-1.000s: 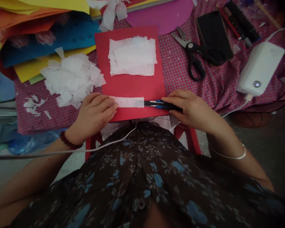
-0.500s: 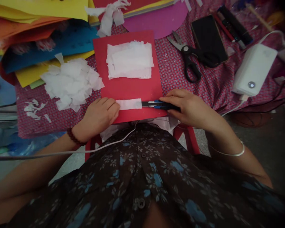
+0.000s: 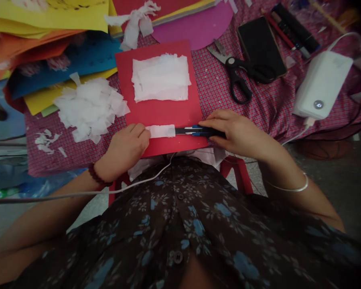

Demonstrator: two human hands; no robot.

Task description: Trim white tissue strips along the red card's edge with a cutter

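A red card sheet (image 3: 165, 110) lies on the checked cloth in front of me. On its near edge rests a narrow white tissue strip (image 3: 161, 131). My left hand (image 3: 124, 148) is curled, fingers pressed on the strip's left end. My right hand (image 3: 239, 134) grips a black and blue utility knife (image 3: 195, 130) whose blade touches the strip's right end. A stack of white tissue rectangles (image 3: 161, 78) sits higher on the red card.
A heap of cut white tissue bits (image 3: 88, 106) lies left of the card. Coloured paper sheets (image 3: 48, 44) pile at the back left. Black scissors (image 3: 237, 74), a dark phone (image 3: 260, 44), pens (image 3: 291, 28) and a white power bank (image 3: 323, 86) lie right.
The knife has moved left along the strip, leaving less strip showing. My left hand's fingers have curled in from a flatter hold. The view has shifted slightly.
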